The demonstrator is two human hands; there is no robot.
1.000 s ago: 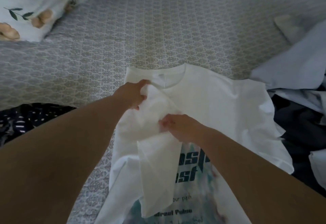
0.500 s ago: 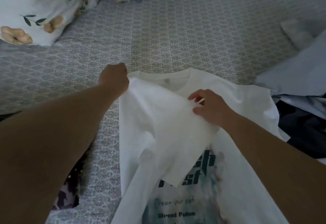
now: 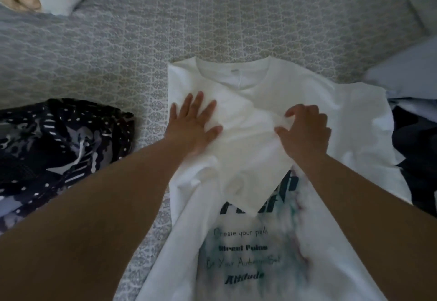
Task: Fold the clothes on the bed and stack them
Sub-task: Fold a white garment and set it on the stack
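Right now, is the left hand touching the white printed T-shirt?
Touching. The head view shows the left hand lying flat, fingers spread, pressing the folded sleeve of the white printed T-shirt.

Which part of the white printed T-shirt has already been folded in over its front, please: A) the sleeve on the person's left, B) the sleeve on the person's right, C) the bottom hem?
A: the white printed T-shirt has its left sleeve lying across the chest under the left hand.

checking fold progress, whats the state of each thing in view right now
white t-shirt: lying print-up on the bed, left sleeve folded in over the chest, right sleeve still spread out
left hand: flat, fingers spread, pressing the folded sleeve
right hand: fingers curled, pinching the sleeve's edge
dark patterned garment: crumpled, unfolded
bed: covered with a grey patterned sheet
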